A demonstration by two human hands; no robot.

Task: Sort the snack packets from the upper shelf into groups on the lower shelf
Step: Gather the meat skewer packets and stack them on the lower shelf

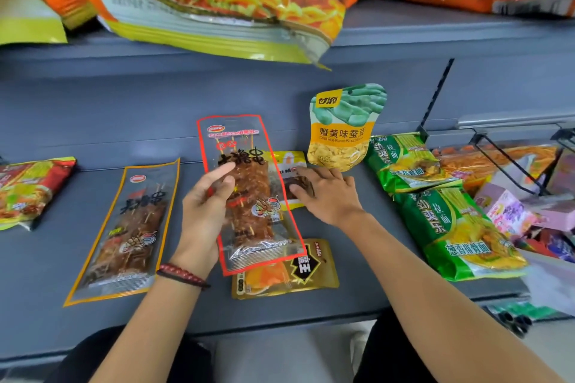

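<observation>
Two hands are busy over the grey metal lower shelf, and I read this as the placing step for one packet. My left hand grips a long clear skewer-snack packet with a red border by its left edge, thumb on the front and fingers curled behind. The packet is tilted up off the shelf, above the middle. My right hand lies flat with fingers spread on a small yellow-and-dark packet near the back wall, pinching nothing. A matching long clear packet with an orange border lies flat just left of the held one, and I judge that to be its group. A gold foil packet sits by the front edge, partly under the held packet. A yellow-and-green broad-bean pouch leans on the back wall, and green noodle packets fill the right end. Large orange-and-yellow bags wait on the upper shelf, so much sorting is left. Next I'd swing the held packet left and lay it flat beside its twin, clear of the gold one.
</observation>
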